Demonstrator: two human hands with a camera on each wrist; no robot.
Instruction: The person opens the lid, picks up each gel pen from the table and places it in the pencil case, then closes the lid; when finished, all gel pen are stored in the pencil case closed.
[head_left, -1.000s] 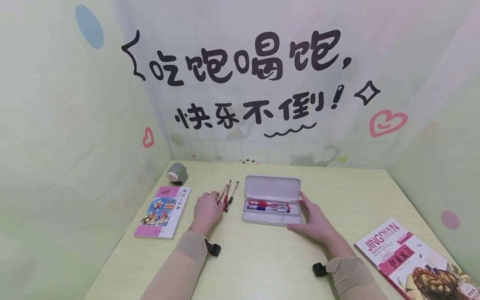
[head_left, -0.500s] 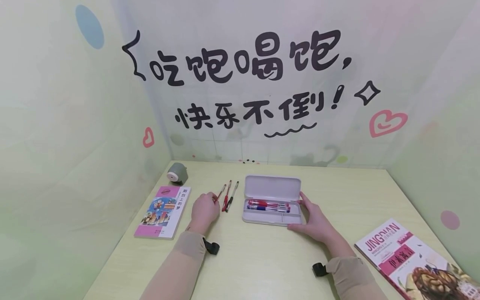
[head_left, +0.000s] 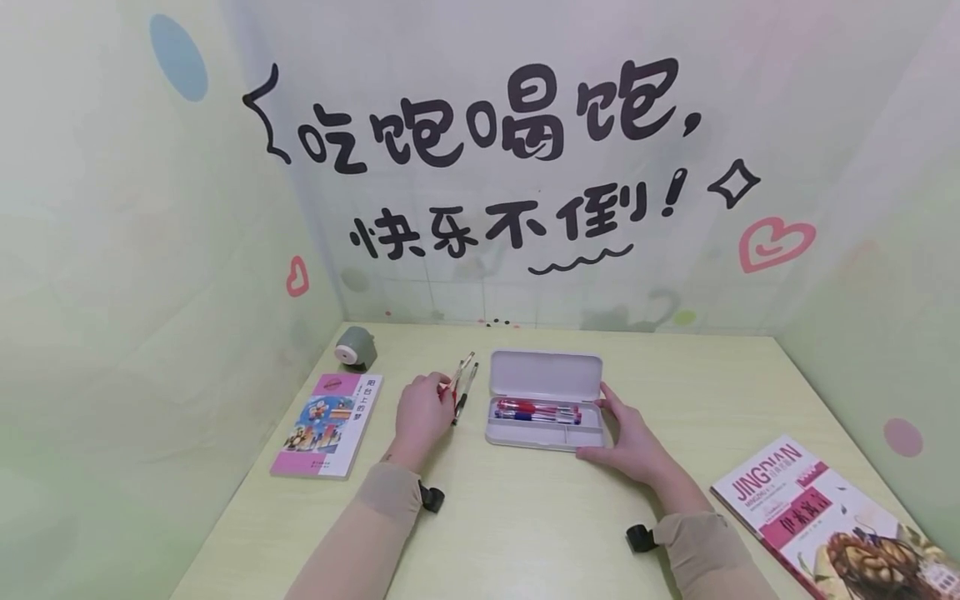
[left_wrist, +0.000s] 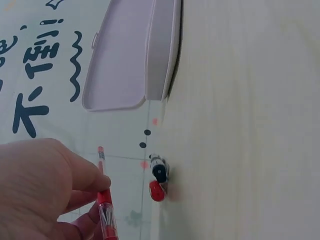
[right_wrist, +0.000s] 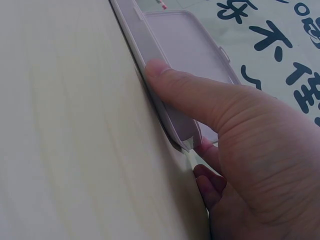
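My left hand [head_left: 442,387] pinches a red pen [head_left: 461,370] between thumb and fingers, lifted off the pale wooden table [head_left: 525,517]. The left wrist view shows the same pen [left_wrist: 103,202] in my fingertips [left_wrist: 100,184]. Two more pens [head_left: 466,392], one black-capped [left_wrist: 159,173] and one red-capped [left_wrist: 157,191], lie on the table just right of that hand. An open white pencil case [head_left: 545,372] sits in the middle with red and blue pens [head_left: 536,409] inside. My right hand [head_left: 609,425] grips its right end, thumb along the front wall [right_wrist: 172,117].
A pink picture book [head_left: 327,423] lies left of my left hand, with a grey pencil sharpener [head_left: 355,347] behind it. Another book [head_left: 817,517] lies at the front right. Decorated walls close the table in at the back and both sides.
My left hand has gone from resting on the loose pens to pinching one red pen and raising it, moving slightly right toward the case. The right hand and case have stayed put.
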